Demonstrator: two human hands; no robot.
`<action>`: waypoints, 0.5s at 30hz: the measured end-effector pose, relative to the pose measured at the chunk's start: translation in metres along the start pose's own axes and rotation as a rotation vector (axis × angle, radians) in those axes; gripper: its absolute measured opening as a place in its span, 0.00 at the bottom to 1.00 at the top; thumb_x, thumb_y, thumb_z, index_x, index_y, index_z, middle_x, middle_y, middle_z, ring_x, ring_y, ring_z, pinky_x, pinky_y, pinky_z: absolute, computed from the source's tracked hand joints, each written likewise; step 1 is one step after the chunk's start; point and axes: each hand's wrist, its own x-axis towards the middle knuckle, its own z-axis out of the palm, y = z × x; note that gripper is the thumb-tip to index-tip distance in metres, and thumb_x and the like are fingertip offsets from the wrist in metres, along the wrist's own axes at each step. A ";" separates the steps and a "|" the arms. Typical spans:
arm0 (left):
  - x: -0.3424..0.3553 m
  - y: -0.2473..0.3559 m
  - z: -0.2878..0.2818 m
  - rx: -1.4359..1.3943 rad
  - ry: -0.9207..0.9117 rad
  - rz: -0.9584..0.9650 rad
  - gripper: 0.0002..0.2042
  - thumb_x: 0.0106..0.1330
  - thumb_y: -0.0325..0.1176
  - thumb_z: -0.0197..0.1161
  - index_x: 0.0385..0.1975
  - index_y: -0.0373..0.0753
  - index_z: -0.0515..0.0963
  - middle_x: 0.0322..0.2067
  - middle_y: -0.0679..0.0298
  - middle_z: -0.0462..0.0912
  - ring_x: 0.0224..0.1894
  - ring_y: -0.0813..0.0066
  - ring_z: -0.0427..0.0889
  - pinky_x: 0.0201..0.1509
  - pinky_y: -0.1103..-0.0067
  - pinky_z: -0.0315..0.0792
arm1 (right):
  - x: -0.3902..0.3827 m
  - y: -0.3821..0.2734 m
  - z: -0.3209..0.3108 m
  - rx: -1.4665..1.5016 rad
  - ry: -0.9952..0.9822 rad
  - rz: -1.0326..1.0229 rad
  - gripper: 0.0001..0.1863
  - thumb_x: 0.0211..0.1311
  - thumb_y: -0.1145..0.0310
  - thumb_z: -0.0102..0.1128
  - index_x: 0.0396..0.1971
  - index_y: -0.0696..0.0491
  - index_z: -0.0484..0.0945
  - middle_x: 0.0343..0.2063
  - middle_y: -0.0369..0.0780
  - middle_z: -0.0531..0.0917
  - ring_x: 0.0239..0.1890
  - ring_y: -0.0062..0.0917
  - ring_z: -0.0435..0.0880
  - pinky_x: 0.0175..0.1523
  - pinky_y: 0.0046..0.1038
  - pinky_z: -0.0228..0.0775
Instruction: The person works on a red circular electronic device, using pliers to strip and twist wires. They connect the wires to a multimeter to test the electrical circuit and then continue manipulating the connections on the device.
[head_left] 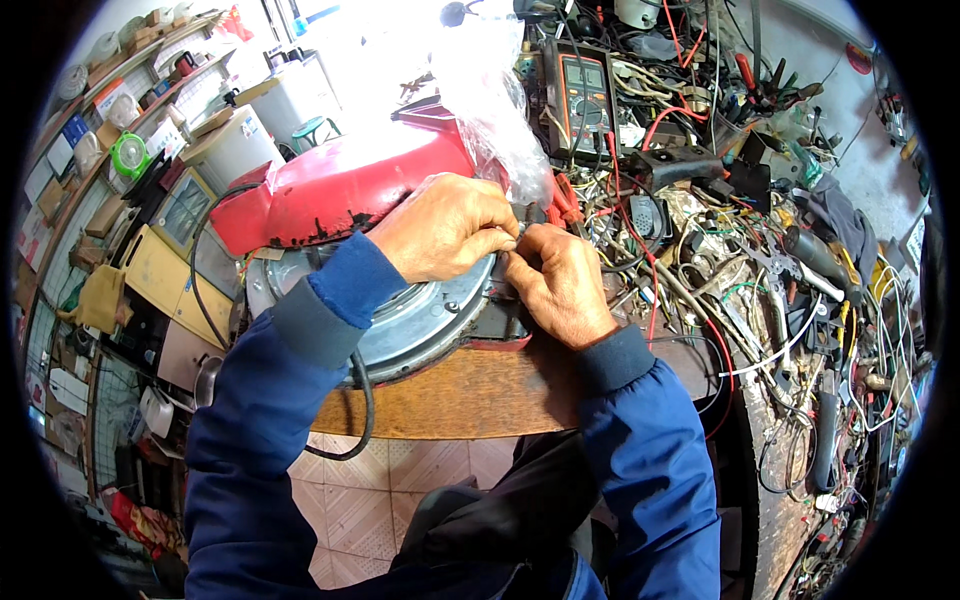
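A red-shelled appliance (pixel 340 185) lies opened on the wooden table, with a round grey metal plate (pixel 425 325) in front of its shell. Over the plate's right side, my left hand (pixel 450 228) is closed, thumb and forefinger pinched. Close beside it my right hand (pixel 560 283) is also closed, its fingertips meeting the left ones near the dark right end of the appliance. Whatever lies between the fingertips is too small and covered to make out. A black cable (pixel 368 400) runs from under my left sleeve and hangs past the table's front edge.
To the right, tangled wires and tools (pixel 770 270) cover the bench. A multimeter (pixel 585 95) stands behind my right hand, near a clear plastic bag (pixel 500 120). The wooden table (pixel 440 395) has a curved front edge. Crowded shelves (pixel 75 190) line the left side.
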 end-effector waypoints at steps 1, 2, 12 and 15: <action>0.000 0.002 0.000 -0.022 0.009 -0.036 0.05 0.64 0.28 0.69 0.35 0.34 0.85 0.32 0.55 0.86 0.36 0.56 0.87 0.41 0.68 0.79 | 0.000 0.000 0.001 -0.013 0.003 -0.020 0.08 0.57 0.70 0.66 0.25 0.59 0.78 0.25 0.49 0.81 0.32 0.48 0.82 0.38 0.46 0.73; -0.001 0.003 0.000 -0.045 0.018 -0.072 0.05 0.64 0.28 0.69 0.35 0.34 0.86 0.32 0.55 0.87 0.35 0.58 0.87 0.40 0.69 0.79 | 0.000 -0.002 0.001 -0.020 0.013 -0.017 0.08 0.57 0.71 0.66 0.25 0.58 0.77 0.25 0.48 0.79 0.31 0.48 0.81 0.37 0.46 0.71; -0.011 -0.034 -0.045 -0.473 0.368 -0.390 0.09 0.73 0.33 0.67 0.39 0.31 0.86 0.28 0.66 0.86 0.31 0.78 0.83 0.35 0.79 0.76 | -0.004 0.001 0.000 -0.101 -0.001 -0.013 0.08 0.58 0.68 0.65 0.28 0.58 0.79 0.27 0.49 0.81 0.33 0.50 0.82 0.40 0.46 0.73; -0.015 -0.030 -0.050 -0.568 0.399 -0.340 0.12 0.74 0.33 0.67 0.43 0.29 0.85 0.28 0.64 0.86 0.29 0.81 0.83 0.33 0.81 0.77 | -0.001 -0.008 -0.003 -0.057 -0.010 0.039 0.09 0.58 0.68 0.65 0.25 0.59 0.79 0.28 0.50 0.82 0.33 0.49 0.83 0.41 0.45 0.75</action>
